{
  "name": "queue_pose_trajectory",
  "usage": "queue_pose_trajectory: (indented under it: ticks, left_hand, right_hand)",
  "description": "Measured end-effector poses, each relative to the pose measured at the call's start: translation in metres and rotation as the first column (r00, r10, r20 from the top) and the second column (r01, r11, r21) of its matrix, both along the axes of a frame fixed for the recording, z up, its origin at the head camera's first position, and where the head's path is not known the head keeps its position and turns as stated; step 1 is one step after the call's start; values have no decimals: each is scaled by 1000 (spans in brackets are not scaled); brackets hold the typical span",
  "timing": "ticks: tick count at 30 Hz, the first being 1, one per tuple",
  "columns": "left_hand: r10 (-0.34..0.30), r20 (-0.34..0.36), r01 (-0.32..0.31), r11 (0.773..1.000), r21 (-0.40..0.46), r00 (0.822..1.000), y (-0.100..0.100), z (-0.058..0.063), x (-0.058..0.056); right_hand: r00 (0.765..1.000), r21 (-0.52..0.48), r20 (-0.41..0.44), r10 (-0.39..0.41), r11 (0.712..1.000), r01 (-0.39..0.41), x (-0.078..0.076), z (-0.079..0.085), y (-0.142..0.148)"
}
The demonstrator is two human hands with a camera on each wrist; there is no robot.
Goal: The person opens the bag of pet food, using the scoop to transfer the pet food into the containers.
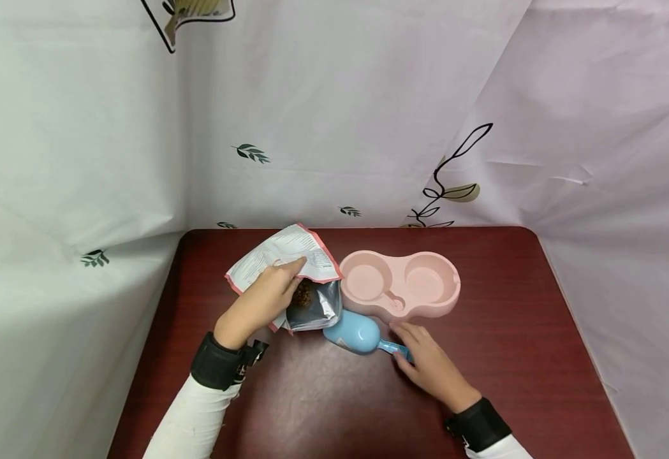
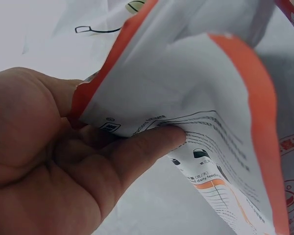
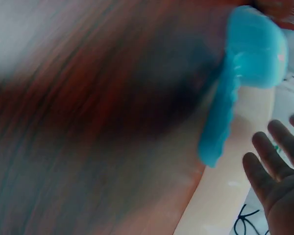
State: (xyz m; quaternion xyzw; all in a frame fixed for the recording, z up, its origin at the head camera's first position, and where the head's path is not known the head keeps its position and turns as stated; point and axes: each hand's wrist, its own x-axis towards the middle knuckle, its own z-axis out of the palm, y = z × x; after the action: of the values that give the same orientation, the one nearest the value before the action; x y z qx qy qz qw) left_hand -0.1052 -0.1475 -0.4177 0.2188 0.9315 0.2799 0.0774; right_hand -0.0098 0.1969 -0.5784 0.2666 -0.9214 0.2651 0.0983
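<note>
My left hand (image 1: 264, 298) grips the edge of a white bag (image 1: 273, 254) with a red border, its thumb lying on the printed panel in the left wrist view. Through the bag's mouth, brown pellets (image 1: 302, 294) show against a silvery lining. A blue scoop (image 1: 352, 331) lies beside the bag, its bowl end touching or very near it. My right hand (image 1: 430, 366) is by the handle end of the scoop. In the right wrist view its fingers (image 3: 267, 161) are spread and stand apart from the scoop handle (image 3: 219, 122).
A pink double bowl (image 1: 398, 306) with two round hollows stands right of the bag, behind the scoop. All of these are on a dark red wooden table (image 1: 500, 306). White cloth (image 1: 334, 115) with leaf prints hangs behind the table and along both sides.
</note>
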Motion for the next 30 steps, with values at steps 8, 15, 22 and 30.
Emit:
queue_pose_trajectory:
  ticks: [8,15,22,30]
  left_hand:
    - [3,3,-3,1000,3,1000,2,2,0]
    - [6,-11,-6,1000,-4,1000,1,2,1]
    - [2,0,-2,1000,-3,1000,0,3,-2]
    - [-4,-4,4,1000,3,1000,0,3,-2]
  right_hand:
    - [997,148,-73,21,989,-10,10,-21,-6]
    - [992,151,-124,17,989,2,17,-21,-11]
    - [991,111,-131,32,994,-17,24,-19,-14]
    - [991,98,-131,39,995,-26,37,-20,-15]
